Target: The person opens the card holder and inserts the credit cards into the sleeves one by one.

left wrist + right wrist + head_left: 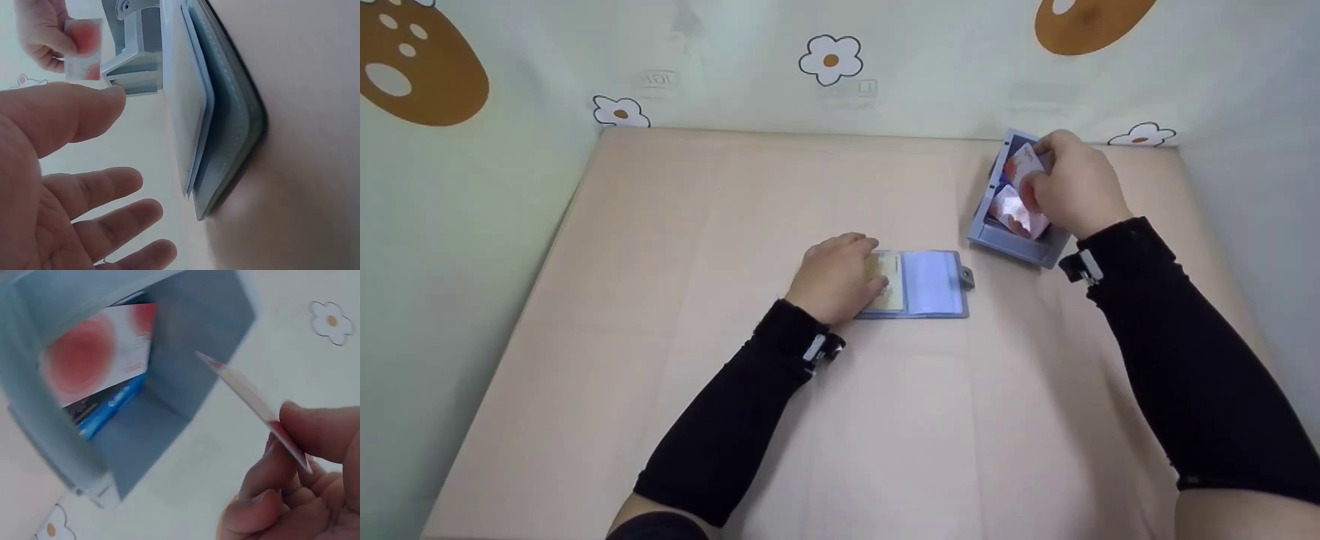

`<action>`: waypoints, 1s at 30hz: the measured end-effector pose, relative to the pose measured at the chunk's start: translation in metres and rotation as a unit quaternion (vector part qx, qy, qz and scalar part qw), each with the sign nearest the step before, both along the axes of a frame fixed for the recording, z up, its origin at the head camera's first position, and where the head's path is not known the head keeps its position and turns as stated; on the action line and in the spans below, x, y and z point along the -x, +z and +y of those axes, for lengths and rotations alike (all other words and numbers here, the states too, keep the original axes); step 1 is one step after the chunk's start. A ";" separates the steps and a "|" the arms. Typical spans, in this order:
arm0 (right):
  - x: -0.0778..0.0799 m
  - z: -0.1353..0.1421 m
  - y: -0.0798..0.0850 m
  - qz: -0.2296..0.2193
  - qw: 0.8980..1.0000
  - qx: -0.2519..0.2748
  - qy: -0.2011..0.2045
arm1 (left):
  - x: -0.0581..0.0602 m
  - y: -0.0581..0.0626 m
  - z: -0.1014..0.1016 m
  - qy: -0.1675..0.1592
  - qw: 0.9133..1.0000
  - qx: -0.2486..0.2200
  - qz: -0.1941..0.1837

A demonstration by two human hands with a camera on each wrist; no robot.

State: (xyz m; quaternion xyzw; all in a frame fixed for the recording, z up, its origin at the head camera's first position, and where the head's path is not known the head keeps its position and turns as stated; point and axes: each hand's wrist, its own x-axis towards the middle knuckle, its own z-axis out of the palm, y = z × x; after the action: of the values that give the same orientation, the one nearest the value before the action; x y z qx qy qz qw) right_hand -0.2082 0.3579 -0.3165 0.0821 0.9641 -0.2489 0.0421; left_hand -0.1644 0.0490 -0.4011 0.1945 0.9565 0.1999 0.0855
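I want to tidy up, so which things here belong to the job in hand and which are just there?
Likely in use:
card in the right fingers
blue-grey box, cards inside
open card holder by the left fingers

Just there:
peach table
flower-patterned backdrop

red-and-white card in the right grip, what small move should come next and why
Probably move the red-and-white card away from the blue-gray box toward the open card holder: the right grip pinches it, the left grip is close to the holder, and the holder's right-hand pocket seems to show no card.
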 end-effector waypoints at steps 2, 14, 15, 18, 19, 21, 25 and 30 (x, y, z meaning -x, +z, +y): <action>-0.006 -0.006 0.002 0.018 0.999 0.030 -0.015 | 0.000 0.001 0.001 0.002 1.000 -0.010 0.002; -0.040 -0.061 -0.022 0.088 0.975 0.203 0.037 | -0.004 0.012 0.006 0.041 0.988 -0.143 -0.040; -0.042 -0.066 -0.026 0.088 0.973 0.211 0.042 | -0.004 0.012 0.006 0.043 0.986 -0.154 -0.040; -0.046 -0.078 -0.035 0.082 0.965 0.245 0.051 | -0.005 0.013 0.007 0.048 0.980 -0.190 -0.044; -0.047 -0.081 -0.038 0.082 0.963 0.251 0.055 | -0.005 0.012 0.008 0.049 0.977 -0.202 -0.046; -0.049 -0.087 -0.044 0.083 0.959 0.264 0.066 | -0.005 0.012 0.008 0.049 0.972 -0.225 -0.051; -0.052 -0.096 -0.053 0.084 0.948 0.293 0.089 | -0.006 0.011 0.011 0.045 0.964 -0.255 -0.063; -0.055 -0.101 -0.061 0.070 0.935 0.333 0.098 | -0.006 0.008 0.014 0.041 0.955 -0.282 -0.079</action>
State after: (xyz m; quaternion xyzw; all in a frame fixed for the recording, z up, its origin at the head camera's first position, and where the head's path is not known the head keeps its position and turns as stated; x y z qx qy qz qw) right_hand -0.1527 0.2570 -0.3775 -0.0487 0.8297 -0.5556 0.0236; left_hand -0.1588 0.0631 -0.3931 0.1550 0.8583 0.4800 0.0944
